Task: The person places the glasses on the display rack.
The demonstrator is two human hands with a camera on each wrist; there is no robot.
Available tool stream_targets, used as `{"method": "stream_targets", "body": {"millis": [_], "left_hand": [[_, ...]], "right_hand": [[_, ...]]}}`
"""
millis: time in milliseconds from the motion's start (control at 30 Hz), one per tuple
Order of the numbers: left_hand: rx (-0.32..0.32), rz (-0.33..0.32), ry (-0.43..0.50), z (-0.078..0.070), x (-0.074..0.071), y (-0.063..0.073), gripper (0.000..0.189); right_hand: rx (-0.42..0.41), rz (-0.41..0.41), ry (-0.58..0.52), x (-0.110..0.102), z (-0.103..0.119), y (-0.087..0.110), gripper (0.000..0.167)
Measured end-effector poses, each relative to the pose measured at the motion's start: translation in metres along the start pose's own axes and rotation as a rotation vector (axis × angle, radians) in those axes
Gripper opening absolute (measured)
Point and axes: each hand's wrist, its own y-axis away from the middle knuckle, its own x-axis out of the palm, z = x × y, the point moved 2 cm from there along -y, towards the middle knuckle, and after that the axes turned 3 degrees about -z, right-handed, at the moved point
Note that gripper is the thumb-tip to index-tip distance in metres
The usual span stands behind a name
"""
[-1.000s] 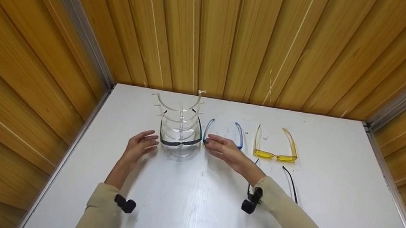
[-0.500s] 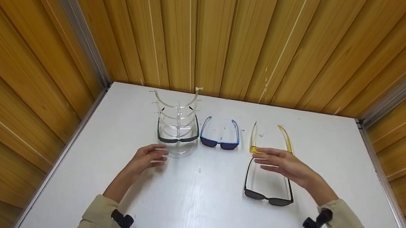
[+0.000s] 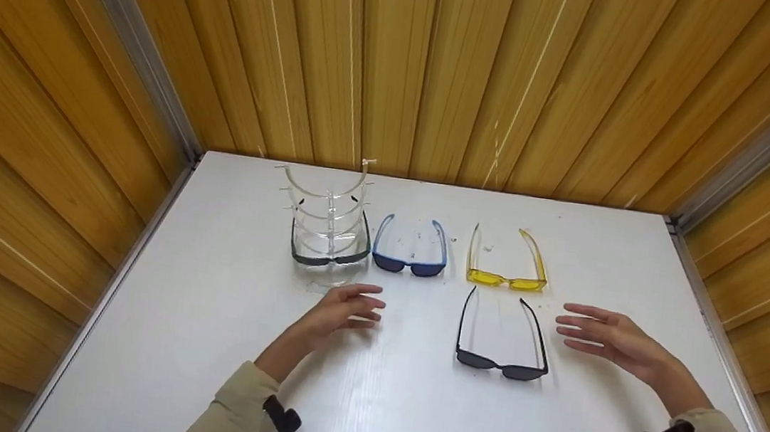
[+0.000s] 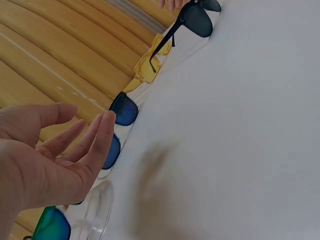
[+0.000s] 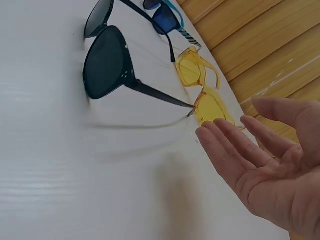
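The black glasses (image 3: 499, 366) are lying on the bench (image 3: 392, 417), temples (image 5: 159, 95) pointing away, just left of the right grip (image 3: 615, 340), which is hovering empty, fingers extended, nearer to them than the left grip (image 3: 339, 311), which is also holding nothing

Yellow glasses (image 5: 210, 103), black sunglasses (image 5: 106, 62) and blue-lensed glasses (image 5: 166, 20) on white tabletop (image 5: 50, 145), right hand (image 5: 270, 172) nearby.
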Motion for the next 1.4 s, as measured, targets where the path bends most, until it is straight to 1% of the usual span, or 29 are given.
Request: {"method": "stream_targets", "body": {"millis": [133,233,367,533,667,733,1000,1200,1400], "left_hand": [[-0.034,0.085,-0.001,0.009,0.031,-0.013,0.048],[-0.056,0.127,0.015,0.016,0.052,-0.021,0.053],[-0.078,0.147,0.055,0.024,0.077,-0.031,0.060],[-0.094,0.170,0.088,0.029,0.096,-0.041,0.067],[-0.093,0.205,0.116,0.029,0.104,-0.044,0.068],[-0.091,0.221,0.129,0.029,0.108,-0.045,0.069],[-0.091,0.270,0.136,0.034,0.117,-0.051,0.068],[-0.079,0.268,0.136,0.034,0.118,-0.052,0.069],[-0.080,0.272,0.145,0.033,0.115,-0.047,0.073]], "right_hand": [[0.034,-0.001,0.007,0.003,-0.014,0.002,0.059],[0.058,0.017,0.006,0.008,-0.022,0.001,0.067],[0.065,0.066,-0.026,0.017,-0.031,-0.001,0.069],[0.048,0.123,-0.079,0.027,-0.034,-0.001,0.064],[0.033,0.169,-0.122,0.034,-0.036,-0.003,0.065],[0.031,0.178,-0.135,0.036,-0.037,-0.003,0.067],[0.042,0.148,-0.152,0.042,-0.044,-0.001,0.073],[0.041,0.131,-0.136,0.044,-0.046,0.001,0.075],[0.033,0.148,-0.129,0.047,-0.047,0.002,0.071]]}}
